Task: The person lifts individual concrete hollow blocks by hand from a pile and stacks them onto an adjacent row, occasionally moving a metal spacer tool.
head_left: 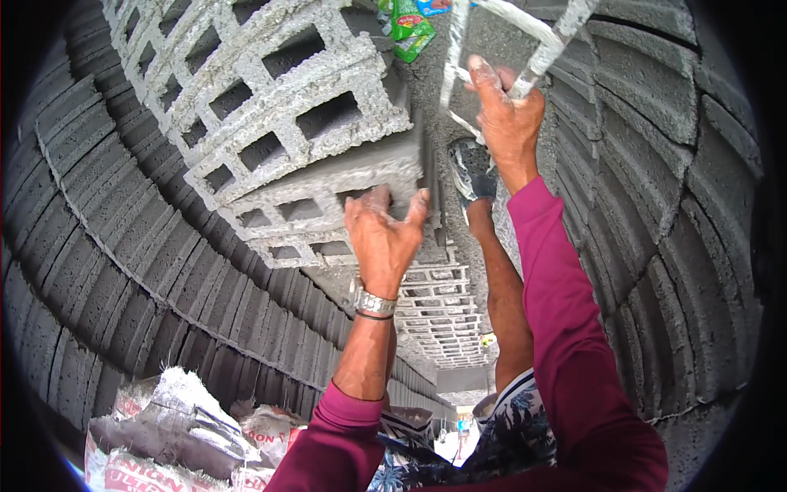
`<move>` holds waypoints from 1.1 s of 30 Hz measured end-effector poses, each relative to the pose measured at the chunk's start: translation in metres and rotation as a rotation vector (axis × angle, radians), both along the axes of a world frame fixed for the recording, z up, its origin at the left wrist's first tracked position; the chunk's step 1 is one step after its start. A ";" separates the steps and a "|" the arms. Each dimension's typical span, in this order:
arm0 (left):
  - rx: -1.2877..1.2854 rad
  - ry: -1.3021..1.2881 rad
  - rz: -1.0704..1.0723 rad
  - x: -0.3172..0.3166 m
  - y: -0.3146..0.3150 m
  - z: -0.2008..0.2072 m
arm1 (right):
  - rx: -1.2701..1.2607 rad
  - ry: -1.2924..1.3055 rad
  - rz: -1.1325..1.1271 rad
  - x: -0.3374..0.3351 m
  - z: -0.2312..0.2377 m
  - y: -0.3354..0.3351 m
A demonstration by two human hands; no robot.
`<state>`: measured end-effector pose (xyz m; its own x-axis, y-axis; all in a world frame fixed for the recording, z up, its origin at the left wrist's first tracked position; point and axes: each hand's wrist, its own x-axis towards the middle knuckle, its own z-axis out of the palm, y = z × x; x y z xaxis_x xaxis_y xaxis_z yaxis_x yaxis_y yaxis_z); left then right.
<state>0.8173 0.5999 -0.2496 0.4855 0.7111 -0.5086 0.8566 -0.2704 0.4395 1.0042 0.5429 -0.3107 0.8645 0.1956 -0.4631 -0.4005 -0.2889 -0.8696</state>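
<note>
My left hand [384,238], wearing a metal watch, is at the near end of a grey hollow concrete block [279,187] in a stack. Its fingers curl over the block's holed edge, with the thumb apart on the right; the fingertips are slightly blurred. This block sits at a slant below other hollow blocks [283,119]. To the right, my right hand [510,123] is closed around a bar of a whitish, dust-coated frame [541,61]. The frame's top runs out of view.
Long rows of stacked concrete blocks [123,221] curve along the left, and more blocks [648,164] line the right. Torn cement bags [176,435] lie at lower left. A green wrapper [410,31] is on the ground ahead. My shod foot [473,168] stands in the narrow aisle.
</note>
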 end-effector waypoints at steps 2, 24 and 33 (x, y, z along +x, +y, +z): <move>-0.013 -0.076 0.045 0.011 0.004 0.006 | -0.049 0.029 -0.016 -0.002 0.000 -0.015; 0.224 0.110 0.051 0.063 0.060 -0.039 | 0.048 -0.088 0.019 0.047 0.010 0.020; 0.348 0.088 0.043 0.084 0.050 -0.047 | 0.247 -0.050 0.102 0.043 0.109 0.070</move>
<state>0.9008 0.6499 -0.2962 0.4168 0.8677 -0.2710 0.9008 -0.3541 0.2514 1.0476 0.6131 -0.2016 0.8551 0.3843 -0.3481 -0.3354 -0.1023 -0.9365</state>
